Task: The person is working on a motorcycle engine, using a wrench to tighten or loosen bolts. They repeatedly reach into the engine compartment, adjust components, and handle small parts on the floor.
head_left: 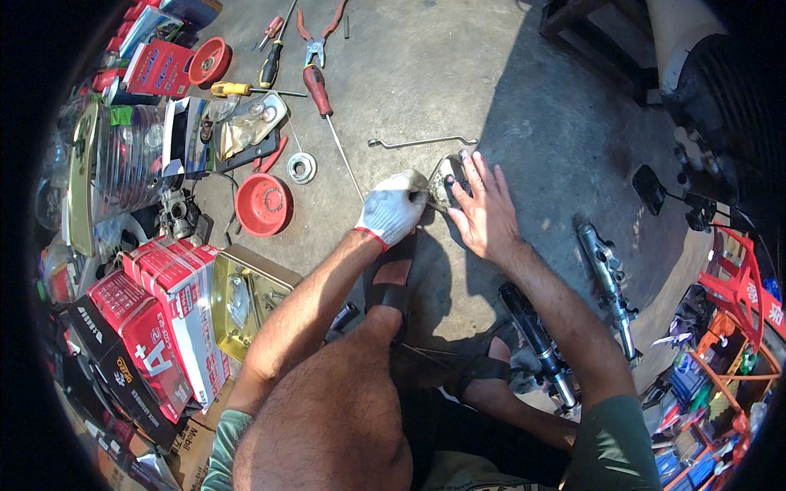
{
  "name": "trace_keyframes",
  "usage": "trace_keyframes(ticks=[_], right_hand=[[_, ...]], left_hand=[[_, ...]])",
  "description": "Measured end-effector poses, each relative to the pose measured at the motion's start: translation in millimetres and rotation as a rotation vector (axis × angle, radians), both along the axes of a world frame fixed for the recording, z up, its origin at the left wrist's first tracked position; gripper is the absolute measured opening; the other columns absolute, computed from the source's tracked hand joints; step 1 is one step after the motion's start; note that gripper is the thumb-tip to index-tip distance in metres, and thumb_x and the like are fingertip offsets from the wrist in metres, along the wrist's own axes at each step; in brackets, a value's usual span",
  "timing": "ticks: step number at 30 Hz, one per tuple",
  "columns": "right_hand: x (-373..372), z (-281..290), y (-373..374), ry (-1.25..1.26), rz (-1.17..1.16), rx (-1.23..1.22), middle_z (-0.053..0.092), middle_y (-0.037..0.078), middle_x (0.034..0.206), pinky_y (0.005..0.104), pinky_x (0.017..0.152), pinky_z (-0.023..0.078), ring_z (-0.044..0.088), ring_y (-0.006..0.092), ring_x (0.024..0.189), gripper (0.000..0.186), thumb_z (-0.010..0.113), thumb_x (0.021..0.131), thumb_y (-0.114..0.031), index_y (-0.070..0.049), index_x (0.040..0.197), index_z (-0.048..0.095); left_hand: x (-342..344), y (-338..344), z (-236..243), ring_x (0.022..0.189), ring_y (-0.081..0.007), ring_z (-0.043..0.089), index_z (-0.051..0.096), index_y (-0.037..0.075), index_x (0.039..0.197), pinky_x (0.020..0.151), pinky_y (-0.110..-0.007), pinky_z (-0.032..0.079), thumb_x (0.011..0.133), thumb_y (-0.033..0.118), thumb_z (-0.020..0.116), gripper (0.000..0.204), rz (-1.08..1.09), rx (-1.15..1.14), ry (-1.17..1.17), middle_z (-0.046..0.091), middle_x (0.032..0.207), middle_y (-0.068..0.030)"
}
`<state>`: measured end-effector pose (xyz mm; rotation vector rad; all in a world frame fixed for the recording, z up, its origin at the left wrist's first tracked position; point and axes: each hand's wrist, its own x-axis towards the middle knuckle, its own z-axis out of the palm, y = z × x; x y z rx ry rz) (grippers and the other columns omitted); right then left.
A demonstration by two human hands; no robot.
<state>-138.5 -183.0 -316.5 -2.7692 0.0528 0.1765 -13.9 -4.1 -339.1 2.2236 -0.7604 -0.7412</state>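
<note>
A small grimy grey metal part [443,182] with a dark face stands low over the concrete floor between my hands. My left hand [391,206], in a white knit glove with a red cuff, is closed at its left edge; the curled fingers hide the grip. Bare and dark at the fingertips, my right hand [485,209] lies across the part's right side, fingers stretched out. Just beyond the hands is a double-ended ring spanner [422,142]. A long screwdriver with a red handle [318,90] points its tip toward my left glove.
Pliers [314,51], a yellow-handled screwdriver [232,89], a red bowl [263,204] and a wire spool [301,168] lie left. Red boxes [139,335] and a parts tray [237,286] crowd the near left. Fork tubes [607,282] lie right, near an orange crate [720,368].
</note>
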Motion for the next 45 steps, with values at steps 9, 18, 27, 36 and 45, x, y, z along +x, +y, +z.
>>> trace_keyframes(ticks=[9,18,27,36,45], right_hand=[[10,-4,5,0.057,0.076,-0.04,0.024,0.021,0.167,0.0588,0.125,0.018,0.017,0.0377,0.156,0.054,0.063,0.096,-0.035,-0.002,0.138,0.061],[12,-11,6,0.04,0.085,-0.053,0.024,0.02,0.167,0.0593,0.124,0.02,0.017,0.0372,0.156,0.056,0.063,0.096,-0.037,0.0,0.138,0.061],[14,-14,9,-0.001,0.052,-0.022,0.028,0.02,0.166,0.0604,0.123,0.021,0.018,0.0367,0.156,0.054,0.063,0.097,-0.037,0.002,0.134,0.064],[4,-13,10,-0.083,-0.577,0.558,0.041,0.027,0.157,0.0419,0.123,0.029,0.035,0.0403,0.15,0.03,0.063,0.089,0.0,-0.006,0.117,0.074],[0,17,-10,0.123,-1.002,1.422,0.067,0.014,0.123,0.0288,0.102,0.043,0.058,0.0227,0.127,0.037,0.053,0.081,0.005,0.004,0.114,0.071]], left_hand=[[0,-1,2,0.089,-0.0395,0.071,0.069,0.007,0.106,0.079,-0.046,0.056,0.092,0.021,0.066,0.021,0.022,0.029,0.029,0.071,0.093,-0.0218],[0,-1,2,0.093,-0.0391,0.071,0.069,0.006,0.107,0.082,-0.046,0.056,0.092,0.021,0.066,0.022,0.023,0.051,0.035,0.072,0.096,-0.0217],[0,-1,1,0.092,-0.0401,0.071,0.072,0.009,0.103,0.082,-0.05,0.056,0.09,0.027,0.066,0.023,0.029,0.054,0.025,0.073,0.095,-0.0204],[2,-3,4,0.075,-0.0328,0.074,0.069,0.005,0.108,0.072,-0.043,0.058,0.093,0.02,0.064,0.022,0.011,0.077,0.091,0.072,0.095,-0.0218],[4,-6,17,0.072,-0.0295,0.074,0.069,0.002,0.11,0.068,-0.04,0.059,0.094,0.016,0.062,0.022,0.045,0.049,0.224,0.071,0.092,-0.0199]])
